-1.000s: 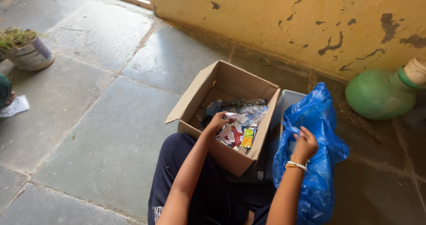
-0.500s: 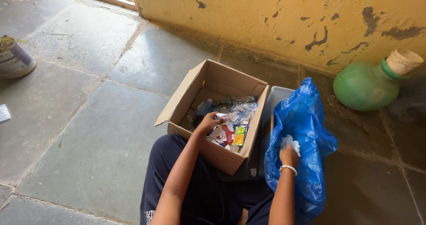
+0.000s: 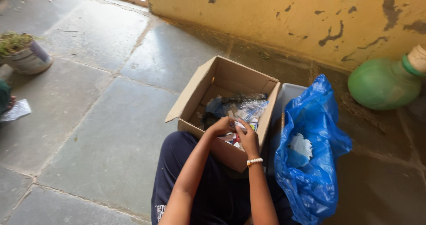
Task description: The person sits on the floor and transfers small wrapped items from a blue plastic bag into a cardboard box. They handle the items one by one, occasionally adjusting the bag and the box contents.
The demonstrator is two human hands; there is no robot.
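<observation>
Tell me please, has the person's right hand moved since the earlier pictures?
Yes. The right hand has left the blue plastic bag and now sits over the brown cardboard box, beside the left hand.

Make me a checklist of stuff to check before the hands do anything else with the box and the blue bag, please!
1. Both hands at the box: ok. The left hand and right hand meet over the cardboard box.
2. Hands gripping a wrapper: cannot tell. They touch the wrappers, but the grip is hidden.
3. Box flaps open: ok.
4. Blue bag mouth open: ok. Something white lies inside.
5. Bag within reach: ok. It sits right beside the box, on the right hand's side.
6. Green jug out of the way: ok. It stands apart, by the wall.
</observation>
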